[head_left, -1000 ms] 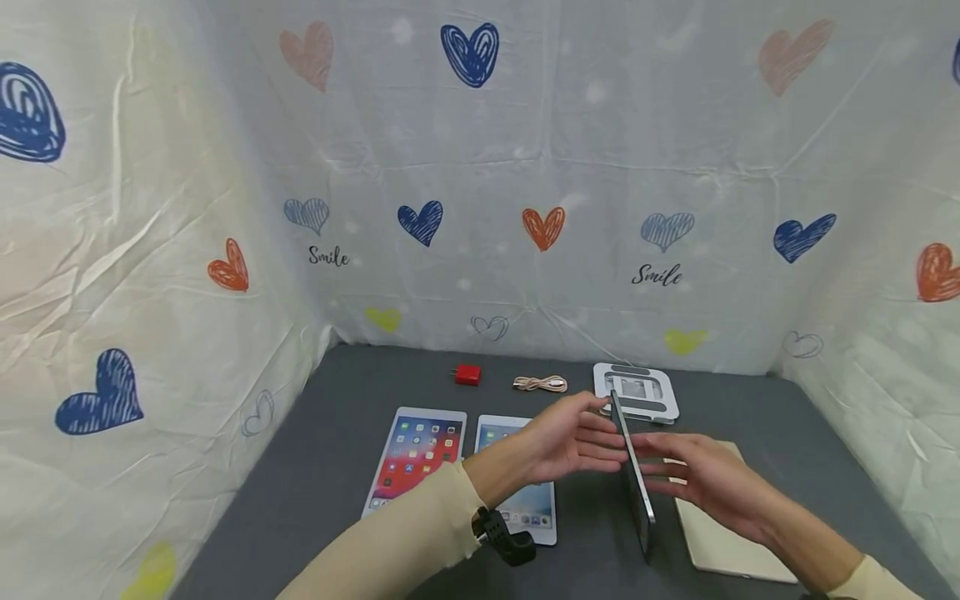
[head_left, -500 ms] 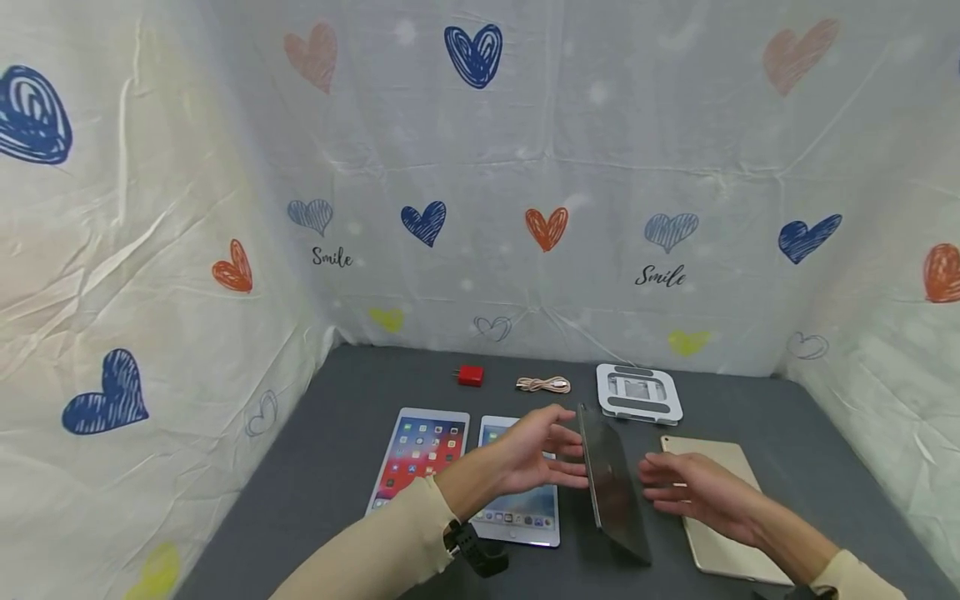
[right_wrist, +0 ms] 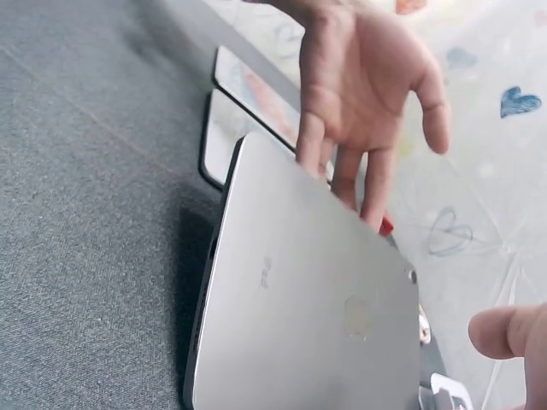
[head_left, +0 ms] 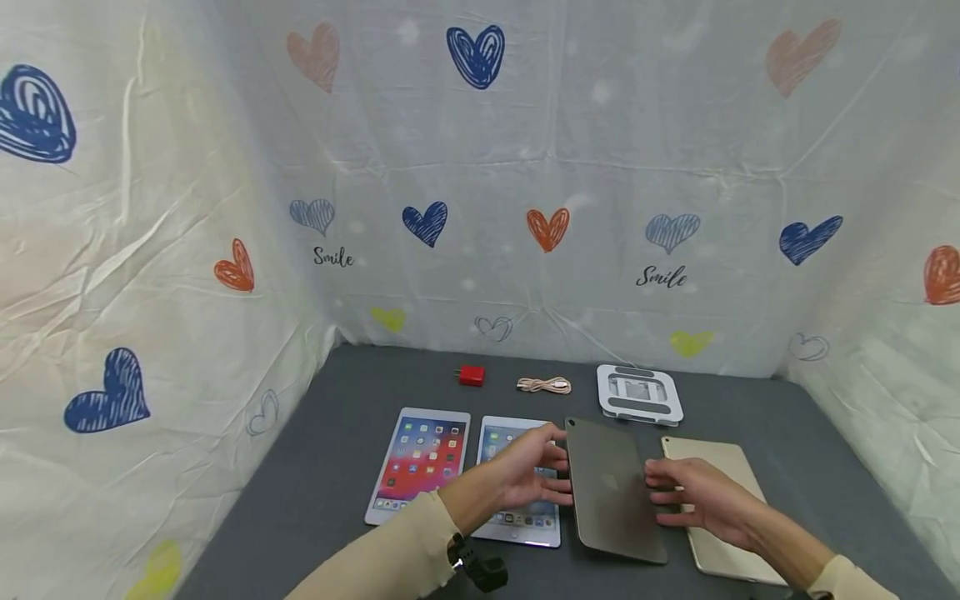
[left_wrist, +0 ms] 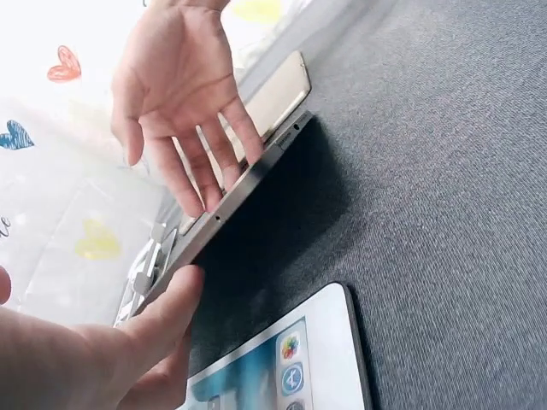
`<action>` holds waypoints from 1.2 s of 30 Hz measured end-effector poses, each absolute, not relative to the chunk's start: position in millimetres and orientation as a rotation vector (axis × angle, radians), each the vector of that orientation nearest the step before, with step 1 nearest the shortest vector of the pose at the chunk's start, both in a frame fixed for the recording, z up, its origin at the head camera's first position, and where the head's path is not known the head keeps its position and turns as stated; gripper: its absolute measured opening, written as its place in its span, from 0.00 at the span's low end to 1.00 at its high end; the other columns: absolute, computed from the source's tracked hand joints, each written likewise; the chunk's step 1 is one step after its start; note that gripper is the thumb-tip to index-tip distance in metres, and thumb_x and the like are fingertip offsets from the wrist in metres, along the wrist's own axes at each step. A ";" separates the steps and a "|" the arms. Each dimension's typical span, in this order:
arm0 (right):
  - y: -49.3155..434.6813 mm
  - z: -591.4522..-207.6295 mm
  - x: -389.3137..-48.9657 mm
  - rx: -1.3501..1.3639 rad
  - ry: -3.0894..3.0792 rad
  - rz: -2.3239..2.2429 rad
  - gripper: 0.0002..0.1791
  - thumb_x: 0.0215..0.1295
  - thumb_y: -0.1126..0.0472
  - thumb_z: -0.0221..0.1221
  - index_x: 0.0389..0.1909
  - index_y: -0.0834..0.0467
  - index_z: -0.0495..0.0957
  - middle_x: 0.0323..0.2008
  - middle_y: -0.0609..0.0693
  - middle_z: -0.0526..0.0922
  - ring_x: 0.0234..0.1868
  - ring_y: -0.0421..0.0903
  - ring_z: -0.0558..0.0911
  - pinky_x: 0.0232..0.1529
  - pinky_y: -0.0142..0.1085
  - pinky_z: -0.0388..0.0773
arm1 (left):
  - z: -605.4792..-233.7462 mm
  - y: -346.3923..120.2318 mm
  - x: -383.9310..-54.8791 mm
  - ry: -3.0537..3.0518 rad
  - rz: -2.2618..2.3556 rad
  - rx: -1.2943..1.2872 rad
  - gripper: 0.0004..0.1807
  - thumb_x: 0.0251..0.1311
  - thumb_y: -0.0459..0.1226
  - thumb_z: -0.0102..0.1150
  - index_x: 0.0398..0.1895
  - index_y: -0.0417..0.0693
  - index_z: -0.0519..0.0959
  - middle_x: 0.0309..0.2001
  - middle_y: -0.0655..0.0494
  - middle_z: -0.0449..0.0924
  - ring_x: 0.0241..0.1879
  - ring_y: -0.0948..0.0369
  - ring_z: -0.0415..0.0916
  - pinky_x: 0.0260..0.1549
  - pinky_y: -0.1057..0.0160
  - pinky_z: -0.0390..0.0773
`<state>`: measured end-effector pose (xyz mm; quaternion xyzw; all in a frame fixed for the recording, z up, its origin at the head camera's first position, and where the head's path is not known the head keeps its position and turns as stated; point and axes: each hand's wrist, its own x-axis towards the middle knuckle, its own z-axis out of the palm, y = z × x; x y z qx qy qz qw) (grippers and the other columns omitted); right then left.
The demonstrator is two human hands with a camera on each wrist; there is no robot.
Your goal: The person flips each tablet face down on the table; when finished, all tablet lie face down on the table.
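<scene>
A dark grey tablet (head_left: 611, 492) stands tilted in the head view, its back turned up and its left edge raised off the table. My left hand (head_left: 522, 472) is at that left edge, the extended fingers reaching behind it in the right wrist view and the thumb held apart. At the opposite edge my right hand (head_left: 699, 500) has its fingers extended towards the tablet, seeming to touch it in the left wrist view. Under my left arm lies a white tablet (head_left: 543, 533), screen lit and partly covered. Beneath my right hand a gold tablet (head_left: 727, 550) lies back up.
Another white tablet (head_left: 418, 467) with a lit red and blue screen lies at the left. Along the back are a red charger plug (head_left: 472, 375), a coiled cable (head_left: 544, 385) and a white folding stand (head_left: 640, 394). Heart-printed cloth (head_left: 480, 167) walls the grey table.
The dark tablet was nearly upright, edge-on; it has leaned over, so its back now faces up. Both hands have shifted; the right one first came away from it, then drew close again.
</scene>
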<state>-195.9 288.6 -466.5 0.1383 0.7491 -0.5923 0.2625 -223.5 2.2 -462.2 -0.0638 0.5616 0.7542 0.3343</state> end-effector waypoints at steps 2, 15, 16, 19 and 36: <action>288.9 -466.3 -195.3 0.395 2.039 -1.583 0.31 0.85 0.50 0.52 0.70 0.75 0.69 0.65 0.68 0.76 0.64 0.62 0.80 0.61 0.57 0.88 | -465.1 5.5 -223.6 1.474 1.962 -0.161 0.36 0.73 0.48 0.56 0.67 0.23 0.69 0.60 0.35 0.70 0.65 0.26 0.75 0.68 0.26 0.78; 296.7 -463.8 -187.7 0.388 2.103 -1.554 0.30 0.86 0.53 0.48 0.71 0.76 0.69 0.63 0.68 0.75 0.59 0.58 0.80 0.57 0.52 0.89 | -472.4 26.2 -224.0 1.544 1.919 -0.161 0.36 0.71 0.44 0.56 0.68 0.19 0.64 0.58 0.30 0.70 0.65 0.22 0.75 0.69 0.22 0.74; 297.5 -463.8 -186.6 0.376 2.106 -1.559 0.30 0.86 0.53 0.48 0.71 0.76 0.69 0.63 0.67 0.75 0.58 0.57 0.80 0.57 0.52 0.89 | -472.7 26.3 -224.0 1.556 1.911 -0.159 0.35 0.71 0.44 0.57 0.67 0.20 0.65 0.58 0.30 0.71 0.64 0.23 0.76 0.68 0.23 0.75; 299.4 -463.4 -184.5 0.350 2.114 -1.567 0.31 0.86 0.53 0.48 0.72 0.76 0.69 0.62 0.66 0.76 0.58 0.56 0.81 0.56 0.51 0.89 | -473.5 26.5 -224.6 1.605 1.878 -0.137 0.31 0.72 0.41 0.58 0.67 0.23 0.68 0.60 0.30 0.73 0.62 0.28 0.80 0.66 0.26 0.79; 309.2 -460.6 -183.5 0.254 2.100 -1.586 0.34 0.87 0.51 0.48 0.73 0.78 0.66 0.63 0.62 0.79 0.60 0.53 0.81 0.57 0.49 0.88 | -468.8 2.0 -219.9 1.751 1.781 0.045 0.21 0.74 0.35 0.60 0.63 0.27 0.80 0.61 0.34 0.84 0.61 0.45 0.86 0.65 0.46 0.87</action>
